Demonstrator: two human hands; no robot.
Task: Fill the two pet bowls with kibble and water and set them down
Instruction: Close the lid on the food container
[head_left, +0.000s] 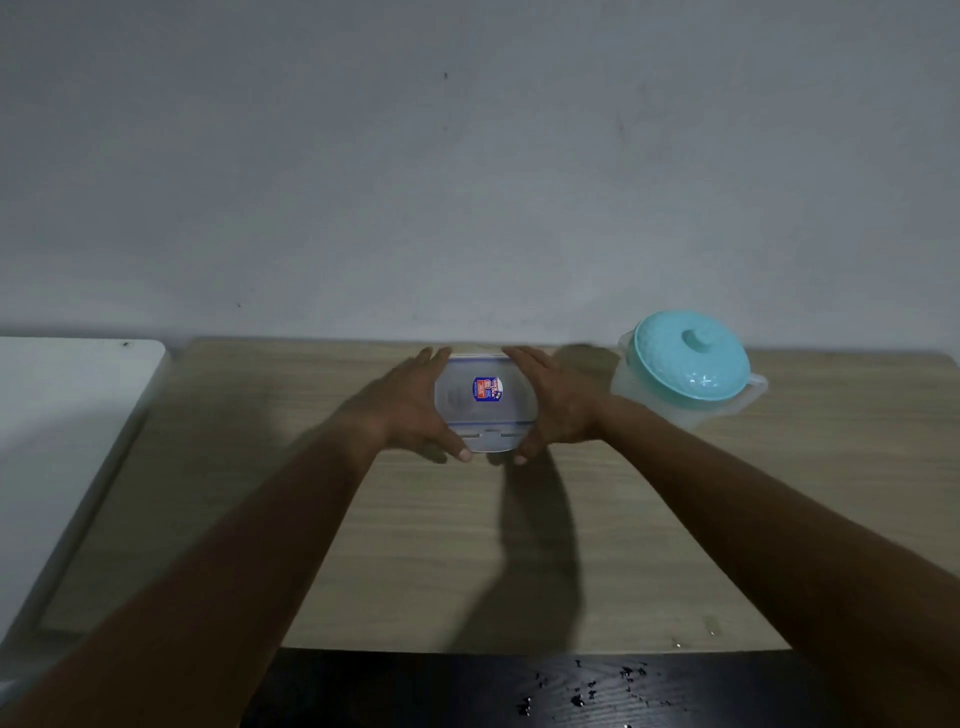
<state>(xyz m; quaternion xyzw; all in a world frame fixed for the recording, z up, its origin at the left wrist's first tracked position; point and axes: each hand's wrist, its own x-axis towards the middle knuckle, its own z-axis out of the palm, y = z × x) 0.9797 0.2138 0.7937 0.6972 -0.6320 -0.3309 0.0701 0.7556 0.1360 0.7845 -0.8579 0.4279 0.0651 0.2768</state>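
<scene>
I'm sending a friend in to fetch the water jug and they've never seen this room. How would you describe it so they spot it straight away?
Find the wooden table against the grey wall. At its far right, right of the clear lidded container held between two hands, stands the jug. It is translucent white, with a round turquoise knobbed lid, the only coloured lid there.

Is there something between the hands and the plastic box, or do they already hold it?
Nothing visible stands between them. The left hand and right hand already grip the lidded box by its two sides. The jug stands apart, to the right.
</scene>
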